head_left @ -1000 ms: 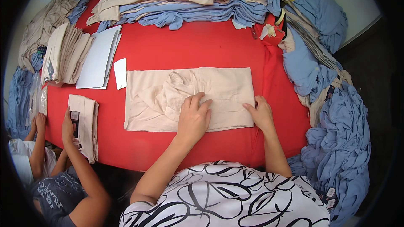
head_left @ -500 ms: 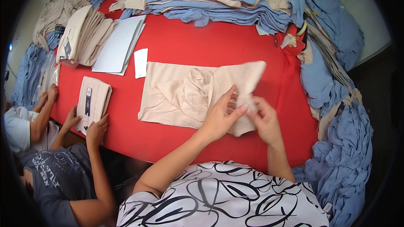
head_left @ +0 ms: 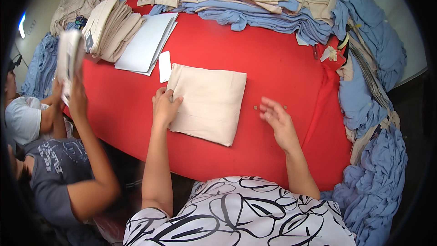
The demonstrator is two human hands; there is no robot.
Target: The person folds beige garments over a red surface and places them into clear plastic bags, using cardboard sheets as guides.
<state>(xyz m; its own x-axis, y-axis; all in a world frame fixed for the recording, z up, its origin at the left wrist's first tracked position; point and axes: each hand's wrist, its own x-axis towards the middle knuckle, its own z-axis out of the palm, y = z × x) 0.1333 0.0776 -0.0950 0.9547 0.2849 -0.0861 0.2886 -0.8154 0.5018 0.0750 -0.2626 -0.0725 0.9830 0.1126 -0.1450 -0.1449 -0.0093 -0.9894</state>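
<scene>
A beige garment [head_left: 209, 102] lies folded into a flat, nearly square packet on the red table. At its left edge is my left hand [head_left: 165, 108], fingers curled at the fabric and thumb over the top, gripping that edge. The undersides of those fingers are hidden. To the right of the packet, apart from it, my right hand [head_left: 280, 123] hovers over the red cloth with fingers spread and nothing in them.
White sheets [head_left: 144, 45] and a small white card [head_left: 165, 67] lie beyond left, beside folded beige garments [head_left: 111, 27]. Beige and blue fabric piles [head_left: 259, 9] line the far edge; blue garments [head_left: 371, 182] hang at right. At left, a co-worker lifts a blurred folded garment [head_left: 69, 64].
The garment's right part now lies folded over leftward, making a smaller packet. My left hand moved to its left edge; my right hand let go. The co-worker raised a folded garment.
</scene>
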